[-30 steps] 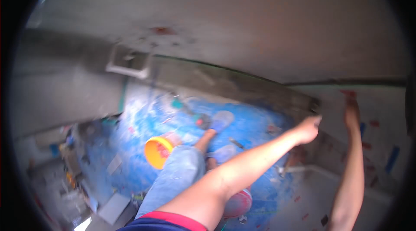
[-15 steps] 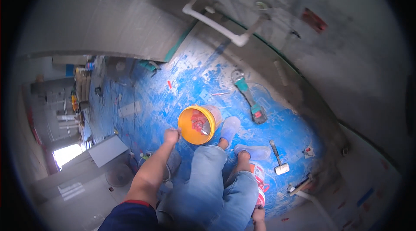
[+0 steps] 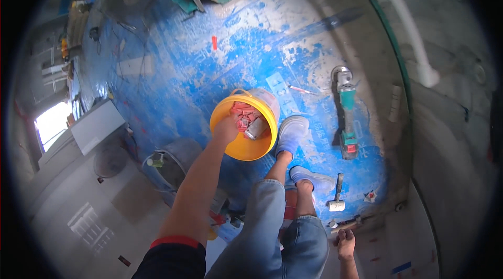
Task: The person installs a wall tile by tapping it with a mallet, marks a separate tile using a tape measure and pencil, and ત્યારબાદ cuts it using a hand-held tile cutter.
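Reaching into a yellow bucket (image 3: 247, 151) on the blue floor (image 3: 181, 90), left hand (image 3: 227, 128) at the red pieces (image 3: 243, 111) inside, grip unclear, right hand (image 3: 345, 243) curled near a white-headed mallet (image 3: 338, 203), its hold also unclear

Fisheye view from head height, down toward the floor (image 3: 178, 64)

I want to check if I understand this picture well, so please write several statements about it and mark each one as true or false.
1. The left grip is at the mouth of the yellow bucket. True.
2. The bucket is empty. False: red pieces lie inside it.
3. The green-and-black power tool lies on the blue floor. True.
4. The right grip holds the mallet. False: the mallet lies on the floor, apart from the right grip.
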